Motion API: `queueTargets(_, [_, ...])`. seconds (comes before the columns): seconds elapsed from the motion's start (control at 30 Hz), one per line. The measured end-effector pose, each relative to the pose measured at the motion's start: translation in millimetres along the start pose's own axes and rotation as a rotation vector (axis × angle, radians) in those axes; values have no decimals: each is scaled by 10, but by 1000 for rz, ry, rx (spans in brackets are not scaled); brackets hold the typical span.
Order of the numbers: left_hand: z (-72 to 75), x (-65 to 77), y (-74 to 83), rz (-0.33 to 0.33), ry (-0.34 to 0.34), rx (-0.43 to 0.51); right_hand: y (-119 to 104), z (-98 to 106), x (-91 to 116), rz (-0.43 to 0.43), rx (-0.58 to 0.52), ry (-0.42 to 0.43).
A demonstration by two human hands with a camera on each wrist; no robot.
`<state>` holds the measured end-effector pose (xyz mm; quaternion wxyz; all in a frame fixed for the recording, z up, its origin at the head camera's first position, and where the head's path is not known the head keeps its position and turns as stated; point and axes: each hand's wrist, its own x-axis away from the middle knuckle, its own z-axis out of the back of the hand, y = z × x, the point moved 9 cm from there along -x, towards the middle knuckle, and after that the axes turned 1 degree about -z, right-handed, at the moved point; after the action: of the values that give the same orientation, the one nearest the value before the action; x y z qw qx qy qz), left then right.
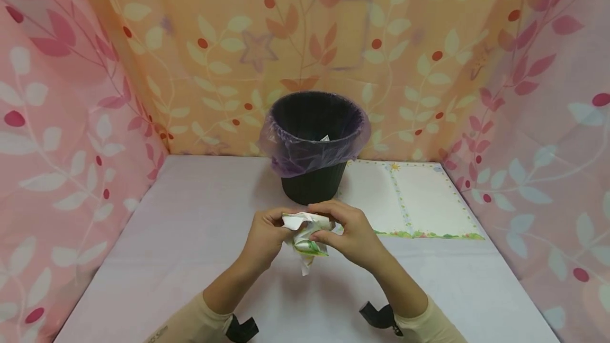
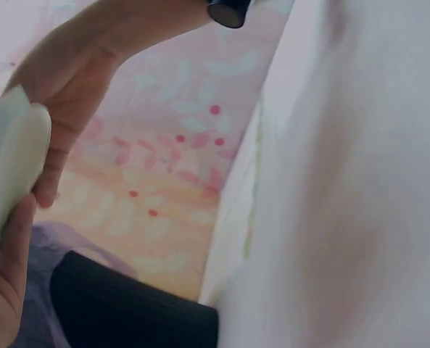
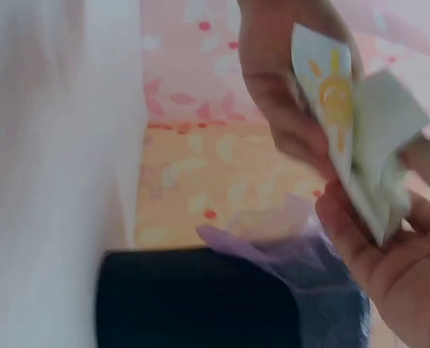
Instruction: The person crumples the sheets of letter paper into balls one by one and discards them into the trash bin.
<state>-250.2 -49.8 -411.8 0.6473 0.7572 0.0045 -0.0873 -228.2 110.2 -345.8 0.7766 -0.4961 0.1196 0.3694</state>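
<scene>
From beige sleeves [image 1: 190,323], near — pinches crumpled paper [image 1: 310,237] with left hand [image 1: 267,236] and right hand [image 1: 353,233] — black bin [image 1: 312,185] just beyond, far side.

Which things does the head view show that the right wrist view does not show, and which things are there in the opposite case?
Only the head view: the flat bordered paper on the table, and a small white scrap inside the bin.

Only the right wrist view: a clear orange-yellow sun on the held paper.

Both: the left hand and right hand holding that paper, and the dark bin with its purple liner.
</scene>
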Motion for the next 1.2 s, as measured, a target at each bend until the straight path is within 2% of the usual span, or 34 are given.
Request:
queueTargets(0.07, [3, 14, -28, -1, 13, -36, 30, -46, 2, -23, 58, 13])
queueTargets(0.13, [-7, 27, -29, -7, -17, -91, 45, -49, -5, -35, 96, 53])
queueTargets(0.2, [-57, 46, 16, -27, -111, -130, 66, -12, -19, -58, 106, 101])
queueTargets(0.33, [-208, 128, 149, -79, -355, -165, 156, 76, -41, -132, 57, 155])
queueTargets(0.4, [-236, 159, 171, -85, -385, -213, 196, 81, -35, -155, 35, 164])
queueTargets(0.5, [-191, 152, 152, -76, -301, -331, 208, 67, -17, -156, 18, 190])
queueTargets(0.6, [-123, 127, 169, -79, -211, -363, 203, 43, -19, -151, -40, 158])
queueTargets(0.67, [-76, 96, 202, -89, -175, -343, 182, 24, -34, -147, -106, 81])
queueTargets(0.8, [39, 24, 265, -86, -96, -260, 84, -53, -37, -90, -199, -135])
queueTargets(0.87, [100, -11, 280, -77, -56, -207, 23, -94, -34, -40, -165, -199])
queueTargets(0.97, [157, -60, 268, -61, -18, -124, -57, -146, -32, 51, -37, -231])
queueTargets(1.07, [164, -87, 210, -24, -22, -54, -169, -194, -26, 204, 133, -212])
queueTargets(1.2, [111, -76, 93, 49, -92, 2, -315, -215, -1, 432, 217, -131])
